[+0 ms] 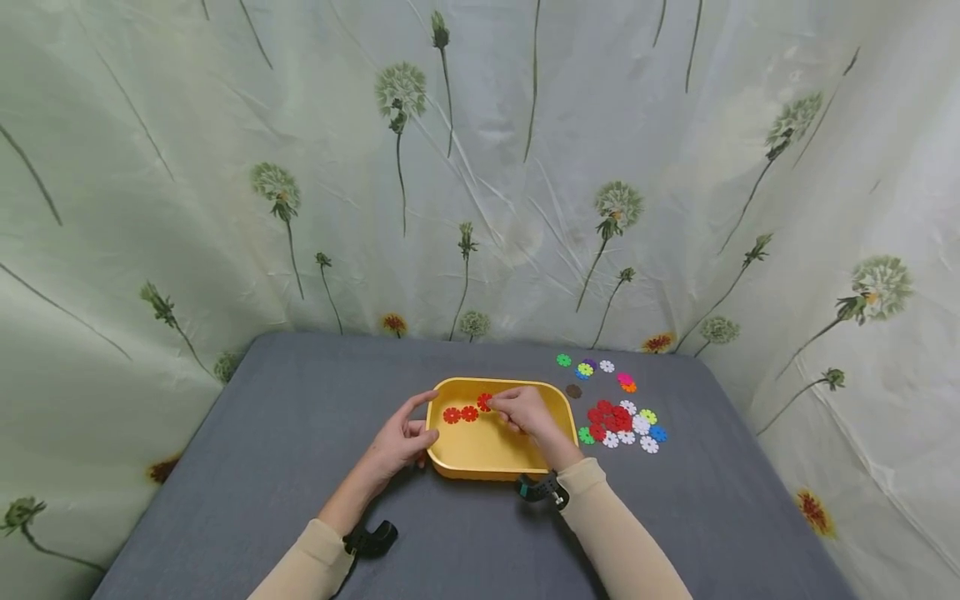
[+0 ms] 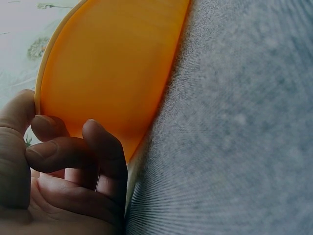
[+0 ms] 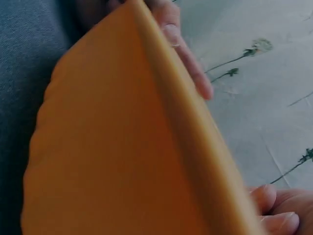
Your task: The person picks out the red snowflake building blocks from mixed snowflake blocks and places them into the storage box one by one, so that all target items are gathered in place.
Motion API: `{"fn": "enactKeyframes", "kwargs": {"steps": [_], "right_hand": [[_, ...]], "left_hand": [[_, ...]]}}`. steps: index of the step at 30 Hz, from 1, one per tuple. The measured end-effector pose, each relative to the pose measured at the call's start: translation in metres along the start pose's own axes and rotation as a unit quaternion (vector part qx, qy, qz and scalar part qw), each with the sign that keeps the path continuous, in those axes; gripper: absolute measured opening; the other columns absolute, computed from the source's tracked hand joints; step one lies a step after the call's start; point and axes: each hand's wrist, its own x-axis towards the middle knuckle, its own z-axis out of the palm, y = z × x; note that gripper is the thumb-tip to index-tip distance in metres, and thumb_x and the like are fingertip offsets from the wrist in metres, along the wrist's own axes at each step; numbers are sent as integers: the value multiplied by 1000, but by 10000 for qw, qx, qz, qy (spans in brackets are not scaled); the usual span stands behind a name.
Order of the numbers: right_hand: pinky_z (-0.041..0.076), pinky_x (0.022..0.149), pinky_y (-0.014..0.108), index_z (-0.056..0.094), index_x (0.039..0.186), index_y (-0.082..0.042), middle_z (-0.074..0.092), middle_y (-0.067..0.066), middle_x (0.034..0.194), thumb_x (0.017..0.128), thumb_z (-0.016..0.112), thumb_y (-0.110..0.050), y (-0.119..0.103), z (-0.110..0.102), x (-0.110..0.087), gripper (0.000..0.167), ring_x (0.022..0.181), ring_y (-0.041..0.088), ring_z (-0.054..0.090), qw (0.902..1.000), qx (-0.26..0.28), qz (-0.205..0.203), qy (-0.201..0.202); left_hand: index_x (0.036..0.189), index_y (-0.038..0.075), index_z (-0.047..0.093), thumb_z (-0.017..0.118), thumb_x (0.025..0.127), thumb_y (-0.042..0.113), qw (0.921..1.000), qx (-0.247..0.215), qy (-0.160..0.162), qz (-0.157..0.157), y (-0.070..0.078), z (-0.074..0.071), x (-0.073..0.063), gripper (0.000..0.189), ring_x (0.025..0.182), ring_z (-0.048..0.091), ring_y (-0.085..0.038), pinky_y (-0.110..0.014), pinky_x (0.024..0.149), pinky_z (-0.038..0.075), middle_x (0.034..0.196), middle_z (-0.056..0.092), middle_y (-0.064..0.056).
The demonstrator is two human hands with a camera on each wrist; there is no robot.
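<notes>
A yellow plastic tray with rounded corners stands in front of the person. At its left end, the left hand holds the rim between thumb and fingers; in the left wrist view some fingers curl against the outer wall. Over the tray's inside, the right hand pinches a red notched disc between thumb and fingertips. Two more red notched discs lie side by side in the tray, just left of the pinched one. The tray's wall hides most of the right hand in the right wrist view.
Right of the tray lies a loose pile of red discs mixed with white, green and blue ones. Behind it several single discs, among them a brown disc, are scattered. A grey cloth covers the table, with a dandelion-print curtain behind.
</notes>
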Motion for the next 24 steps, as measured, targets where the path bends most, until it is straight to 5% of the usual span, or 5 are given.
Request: {"fn": "enactKeyframes", "kwargs": {"steps": [24], "right_hand": [[35,46,22,77,86,-4,58,-1,53,91,83,-16,11,13,3,14,43,9,46,9867,-1500,80,619]], "left_hand": [[162,23,35,67,103,11,10000,-12,7,15,-1,0,-1,68,56,56,-16,-25,53,42,71,61,2]]}}
